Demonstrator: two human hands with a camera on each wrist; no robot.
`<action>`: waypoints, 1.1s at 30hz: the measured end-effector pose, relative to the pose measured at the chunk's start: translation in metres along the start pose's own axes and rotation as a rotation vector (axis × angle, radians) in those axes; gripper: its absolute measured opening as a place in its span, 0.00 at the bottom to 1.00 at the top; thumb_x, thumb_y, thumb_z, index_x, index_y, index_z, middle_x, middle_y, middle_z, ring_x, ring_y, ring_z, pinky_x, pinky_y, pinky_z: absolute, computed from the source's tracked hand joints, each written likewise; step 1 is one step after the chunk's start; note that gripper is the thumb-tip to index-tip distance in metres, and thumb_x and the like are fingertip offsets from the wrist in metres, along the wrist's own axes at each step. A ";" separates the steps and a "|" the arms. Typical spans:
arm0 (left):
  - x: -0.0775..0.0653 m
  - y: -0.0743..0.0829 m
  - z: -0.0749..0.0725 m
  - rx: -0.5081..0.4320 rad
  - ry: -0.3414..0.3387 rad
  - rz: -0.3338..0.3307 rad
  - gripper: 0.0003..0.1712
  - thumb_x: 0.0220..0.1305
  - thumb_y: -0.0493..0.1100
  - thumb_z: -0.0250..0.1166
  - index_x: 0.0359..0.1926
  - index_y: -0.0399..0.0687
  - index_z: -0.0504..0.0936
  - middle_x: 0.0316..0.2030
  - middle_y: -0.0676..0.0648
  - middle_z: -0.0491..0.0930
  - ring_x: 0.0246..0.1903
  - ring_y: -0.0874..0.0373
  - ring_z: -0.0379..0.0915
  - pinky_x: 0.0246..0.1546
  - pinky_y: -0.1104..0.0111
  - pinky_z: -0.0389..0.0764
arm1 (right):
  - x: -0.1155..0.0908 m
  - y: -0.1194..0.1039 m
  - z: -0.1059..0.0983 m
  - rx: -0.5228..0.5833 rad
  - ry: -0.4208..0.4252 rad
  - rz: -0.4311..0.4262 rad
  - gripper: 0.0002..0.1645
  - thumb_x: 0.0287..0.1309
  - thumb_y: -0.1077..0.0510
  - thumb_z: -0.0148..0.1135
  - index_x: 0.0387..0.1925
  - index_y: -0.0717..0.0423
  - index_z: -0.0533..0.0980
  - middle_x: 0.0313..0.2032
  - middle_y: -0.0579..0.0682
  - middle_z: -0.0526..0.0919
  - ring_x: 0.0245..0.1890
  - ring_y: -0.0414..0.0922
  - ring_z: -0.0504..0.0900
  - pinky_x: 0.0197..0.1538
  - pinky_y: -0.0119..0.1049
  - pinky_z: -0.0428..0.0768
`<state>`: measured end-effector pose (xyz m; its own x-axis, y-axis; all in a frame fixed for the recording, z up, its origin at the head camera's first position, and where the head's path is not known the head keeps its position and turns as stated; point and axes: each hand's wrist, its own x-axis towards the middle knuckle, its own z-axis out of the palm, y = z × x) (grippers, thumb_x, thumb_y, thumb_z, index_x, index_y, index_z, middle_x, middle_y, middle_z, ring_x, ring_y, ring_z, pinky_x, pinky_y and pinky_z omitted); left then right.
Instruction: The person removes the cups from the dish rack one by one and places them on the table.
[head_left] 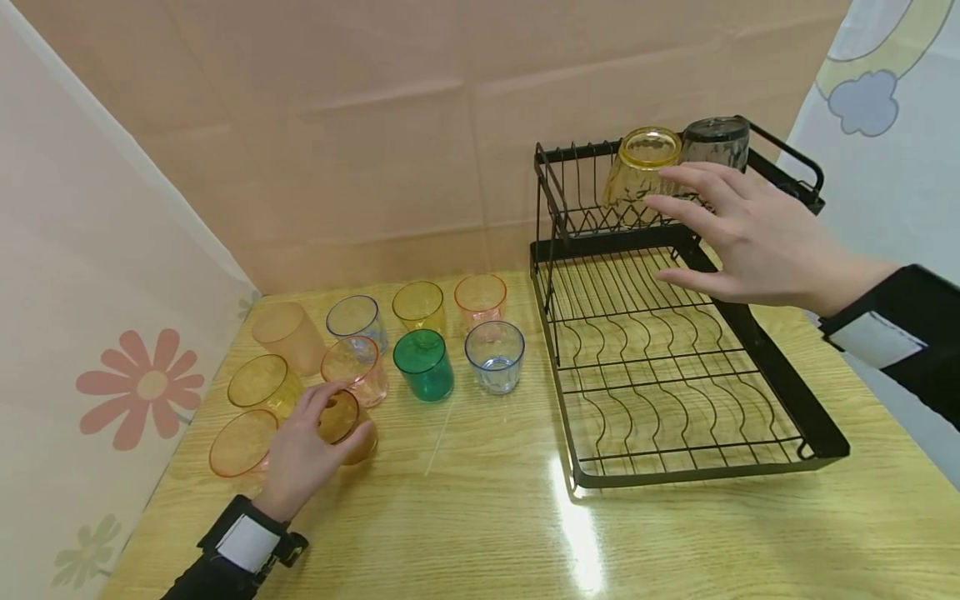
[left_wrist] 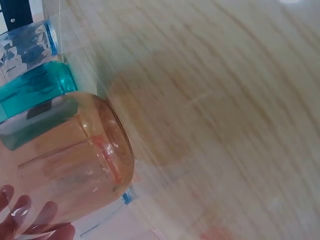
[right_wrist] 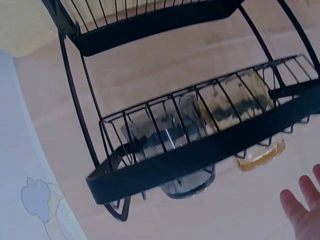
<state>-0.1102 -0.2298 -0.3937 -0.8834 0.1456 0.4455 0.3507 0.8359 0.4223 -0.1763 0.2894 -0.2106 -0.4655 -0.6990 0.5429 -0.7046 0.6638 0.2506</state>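
My left hand grips an amber-brown glass at the front of a group of glasses, fingers and thumb around its rim. The left wrist view shows fingertips through the clear amber wall, with a green glass beyond. I cannot tell whether the amber glass touches the table. My right hand is spread in front of the rack's upper tier, holding nothing. Its fingertips are nearest an upside-down yellow glass. Beside that one, a grey glass also stands upside down; both sit in the upper tier.
A black two-tier dish rack stands on the right of the wooden table. Left of it are several upright glasses, among them a blue-rimmed one, a green one and an orange-rimmed one. Fabric walls enclose the table.
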 end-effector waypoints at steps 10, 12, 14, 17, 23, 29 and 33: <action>-0.001 -0.002 -0.001 0.077 0.001 -0.012 0.36 0.48 0.54 0.77 0.56 0.45 0.75 0.47 0.43 0.76 0.41 0.47 0.77 0.23 0.59 0.74 | 0.019 0.017 -0.010 0.017 -0.107 0.115 0.56 0.58 0.18 0.34 0.71 0.54 0.59 0.69 0.66 0.56 0.64 0.69 0.58 0.64 0.65 0.57; 0.000 -0.002 -0.003 0.106 -0.009 -0.004 0.37 0.47 0.55 0.77 0.56 0.45 0.75 0.47 0.43 0.75 0.38 0.46 0.77 0.19 0.61 0.71 | 0.023 0.021 -0.011 0.025 -0.133 0.143 0.54 0.59 0.20 0.38 0.72 0.54 0.58 0.69 0.66 0.55 0.65 0.69 0.57 0.65 0.63 0.54; 0.001 -0.001 -0.005 0.143 -0.019 0.017 0.39 0.46 0.58 0.77 0.57 0.45 0.75 0.48 0.42 0.75 0.37 0.45 0.77 0.16 0.63 0.69 | 0.026 0.024 -0.012 0.019 -0.154 0.167 0.53 0.60 0.22 0.41 0.72 0.54 0.57 0.69 0.66 0.55 0.66 0.68 0.56 0.66 0.62 0.54; 0.004 0.001 -0.009 0.195 -0.030 0.058 0.42 0.44 0.61 0.76 0.57 0.44 0.75 0.50 0.41 0.73 0.37 0.43 0.77 0.13 0.63 0.68 | 0.031 0.028 -0.013 0.007 -0.190 0.203 0.51 0.62 0.26 0.47 0.73 0.55 0.55 0.70 0.67 0.53 0.67 0.68 0.54 0.65 0.63 0.55; 0.016 0.008 -0.020 0.224 0.004 0.139 0.46 0.46 0.63 0.73 0.60 0.40 0.73 0.54 0.36 0.71 0.44 0.39 0.74 0.19 0.54 0.76 | 0.041 0.035 -0.015 0.008 -0.283 0.272 0.50 0.64 0.33 0.52 0.75 0.57 0.50 0.71 0.68 0.47 0.69 0.69 0.50 0.67 0.63 0.49; 0.033 0.016 -0.030 0.270 0.062 0.239 0.49 0.53 0.73 0.62 0.62 0.41 0.70 0.57 0.35 0.70 0.43 0.37 0.72 0.21 0.52 0.77 | 0.049 0.039 -0.016 -0.002 -0.297 0.291 0.51 0.63 0.33 0.53 0.75 0.58 0.50 0.71 0.69 0.48 0.68 0.68 0.51 0.65 0.65 0.53; 0.045 0.026 -0.036 0.276 0.082 0.280 0.53 0.55 0.80 0.51 0.63 0.40 0.70 0.59 0.33 0.68 0.46 0.35 0.72 0.32 0.47 0.78 | 0.055 0.042 -0.018 -0.010 -0.318 0.323 0.52 0.63 0.32 0.53 0.75 0.58 0.49 0.72 0.68 0.47 0.69 0.67 0.51 0.63 0.66 0.55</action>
<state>-0.1299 -0.2205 -0.3339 -0.7340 0.3542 0.5794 0.4676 0.8823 0.0530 -0.2223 0.2837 -0.1559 -0.8028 -0.5019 0.3219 -0.4921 0.8626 0.1177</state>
